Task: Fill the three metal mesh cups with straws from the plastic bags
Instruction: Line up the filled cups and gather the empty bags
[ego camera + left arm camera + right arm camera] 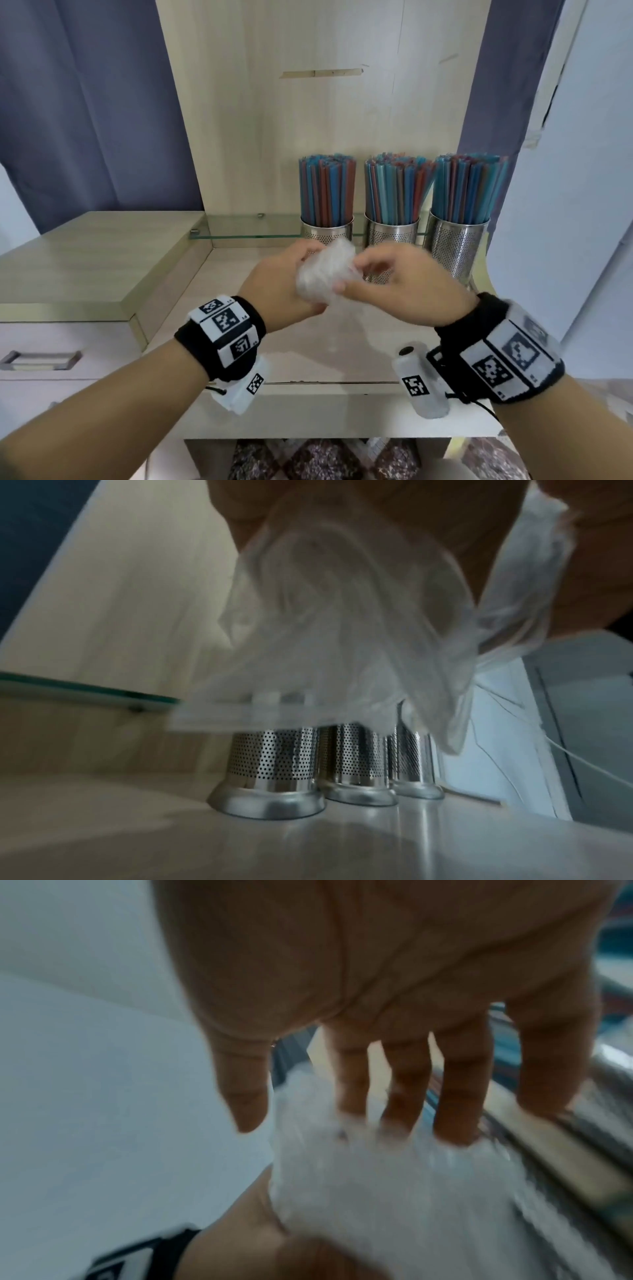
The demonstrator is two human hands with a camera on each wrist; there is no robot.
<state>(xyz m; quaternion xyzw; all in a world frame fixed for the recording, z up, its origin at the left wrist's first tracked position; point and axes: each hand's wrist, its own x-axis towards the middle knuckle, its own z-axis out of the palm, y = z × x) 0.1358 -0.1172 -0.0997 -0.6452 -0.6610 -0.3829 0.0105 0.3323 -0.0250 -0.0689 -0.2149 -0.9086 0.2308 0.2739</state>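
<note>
Three metal mesh cups [327,233] [390,234] [459,248] stand in a row at the back of the desk, each packed with upright blue and red straws [327,188]. In front of them, above the desk, both hands hold a crumpled clear plastic bag [325,274]. My left hand [277,284] grips it from the left. My right hand [394,284] pinches its right side between thumb and bent fingers. The left wrist view shows the bag [342,628] hanging over the cups [274,753]. In the blurred right wrist view, fingertips [455,1123] dig into the bag [394,1191].
A raised wooden cabinet top [85,260] with a drawer handle [37,359] lies to the left. A low glass shelf [246,226] runs along the back panel behind the cups. A pale wall [565,205] stands close on the right. Bare desk surface [308,359] lies under the hands.
</note>
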